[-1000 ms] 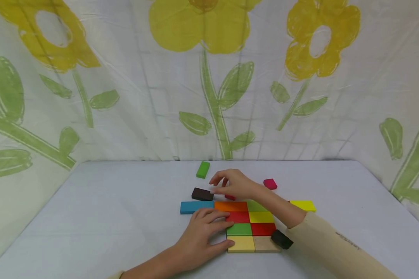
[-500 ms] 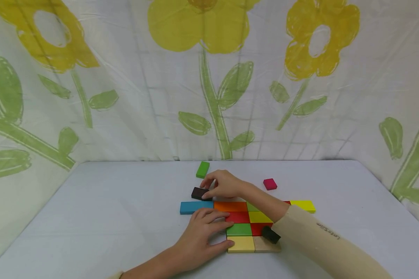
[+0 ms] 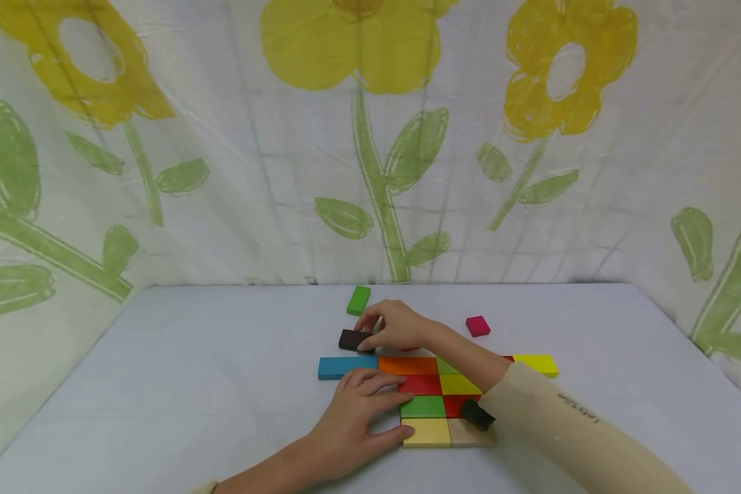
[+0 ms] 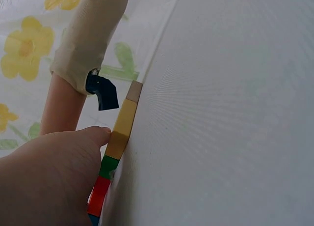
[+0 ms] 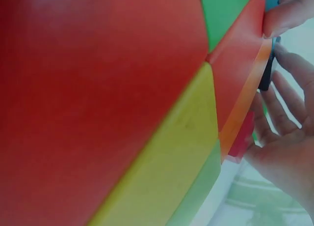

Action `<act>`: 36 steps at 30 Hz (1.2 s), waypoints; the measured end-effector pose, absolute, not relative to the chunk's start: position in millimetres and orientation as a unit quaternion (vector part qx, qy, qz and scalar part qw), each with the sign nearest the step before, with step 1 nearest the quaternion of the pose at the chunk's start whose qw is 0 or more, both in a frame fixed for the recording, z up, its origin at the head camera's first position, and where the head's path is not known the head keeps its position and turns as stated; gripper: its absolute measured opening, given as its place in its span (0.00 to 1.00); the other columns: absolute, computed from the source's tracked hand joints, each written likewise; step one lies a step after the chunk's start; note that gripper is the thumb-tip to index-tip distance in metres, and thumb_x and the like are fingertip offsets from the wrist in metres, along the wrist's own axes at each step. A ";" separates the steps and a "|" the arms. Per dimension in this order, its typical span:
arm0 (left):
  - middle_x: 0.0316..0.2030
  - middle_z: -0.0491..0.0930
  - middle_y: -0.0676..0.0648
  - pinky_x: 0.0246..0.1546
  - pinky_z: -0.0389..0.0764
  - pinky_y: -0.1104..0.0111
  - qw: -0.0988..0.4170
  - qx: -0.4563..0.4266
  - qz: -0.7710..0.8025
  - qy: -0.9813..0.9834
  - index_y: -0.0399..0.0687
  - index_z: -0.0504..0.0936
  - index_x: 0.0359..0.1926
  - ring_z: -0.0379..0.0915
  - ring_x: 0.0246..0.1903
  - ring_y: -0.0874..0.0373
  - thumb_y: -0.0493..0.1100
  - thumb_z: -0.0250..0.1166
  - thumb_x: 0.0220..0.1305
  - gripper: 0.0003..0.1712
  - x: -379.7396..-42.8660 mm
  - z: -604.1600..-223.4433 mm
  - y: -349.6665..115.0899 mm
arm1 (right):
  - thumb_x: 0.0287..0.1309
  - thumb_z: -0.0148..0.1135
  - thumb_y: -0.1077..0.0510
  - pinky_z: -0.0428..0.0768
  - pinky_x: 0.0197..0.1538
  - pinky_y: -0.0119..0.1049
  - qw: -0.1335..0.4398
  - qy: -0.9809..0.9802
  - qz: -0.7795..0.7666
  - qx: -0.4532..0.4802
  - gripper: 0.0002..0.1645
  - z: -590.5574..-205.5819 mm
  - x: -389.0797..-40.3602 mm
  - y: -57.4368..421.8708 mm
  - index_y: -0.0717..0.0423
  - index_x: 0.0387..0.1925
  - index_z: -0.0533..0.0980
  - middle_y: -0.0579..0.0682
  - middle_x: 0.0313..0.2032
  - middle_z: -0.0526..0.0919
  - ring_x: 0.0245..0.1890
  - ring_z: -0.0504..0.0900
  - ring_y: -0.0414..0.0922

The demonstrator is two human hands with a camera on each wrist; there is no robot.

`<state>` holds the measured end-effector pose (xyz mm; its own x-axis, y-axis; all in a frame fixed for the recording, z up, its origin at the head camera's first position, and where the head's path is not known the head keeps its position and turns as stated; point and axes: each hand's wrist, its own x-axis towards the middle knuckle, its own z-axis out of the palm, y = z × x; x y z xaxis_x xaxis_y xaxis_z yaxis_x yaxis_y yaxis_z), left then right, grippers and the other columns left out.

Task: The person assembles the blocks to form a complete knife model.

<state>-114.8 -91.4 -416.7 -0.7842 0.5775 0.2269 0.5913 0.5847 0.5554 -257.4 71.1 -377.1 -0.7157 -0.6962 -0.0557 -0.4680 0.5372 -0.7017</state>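
Note:
Several flat coloured blocks form a close patch on the table, among them a cream block (image 3: 426,433), a green block (image 3: 422,407) and an orange block (image 3: 407,366). Along its left side my left hand (image 3: 361,429) rests with fingers extended, fingertips on the block edges. Beyond the patch, my right hand (image 3: 401,326) pinches the right end of a dark brown block (image 3: 353,340) between thumb and fingers. The right wrist view shows the same dark block (image 5: 267,73) at the fingertips, with a red block (image 5: 244,137) by the thumb. A blue block (image 3: 346,368) extends leftward from the orange one.
Behind lie a bright green block (image 3: 359,300) and a small pink-red block (image 3: 478,326). A yellow block (image 3: 536,365) sticks out at the right of the patch. My right forearm crosses over several blocks. A flowered cloth (image 3: 222,137) hangs behind the white table (image 3: 160,384).
My right hand has moved left and taken hold of the dark brown block, which has then shifted very slightly away from me. My left hand has stayed put.

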 end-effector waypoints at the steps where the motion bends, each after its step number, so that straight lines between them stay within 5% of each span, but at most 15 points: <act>1: 0.64 0.80 0.56 0.69 0.67 0.42 0.011 -0.328 -0.317 -0.890 0.59 0.87 0.63 0.67 0.65 0.55 0.60 0.66 0.73 0.23 -114.8 -416.5 -91.4 | 0.62 0.76 0.58 0.82 0.45 0.28 0.166 0.861 -0.344 -0.336 0.16 -377.1 -257.5 70.8 0.60 0.50 0.86 0.50 0.41 0.86 0.37 0.83 0.40; 36: 0.65 0.80 0.57 0.69 0.66 0.41 0.007 -0.325 -0.314 -0.892 0.60 0.86 0.63 0.67 0.66 0.55 0.60 0.67 0.73 0.23 -114.8 -415.9 -90.5 | 0.64 0.73 0.57 0.83 0.48 0.32 0.125 0.865 -0.346 -0.340 0.20 -363.9 -251.2 99.3 0.60 0.55 0.85 0.53 0.46 0.88 0.43 0.83 0.44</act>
<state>-114.8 -90.5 -415.9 -0.7888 0.5751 0.2167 0.5839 0.5913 0.5563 -251.2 99.3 -363.9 -0.7379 -0.6746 0.0196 -0.5019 0.5291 -0.6842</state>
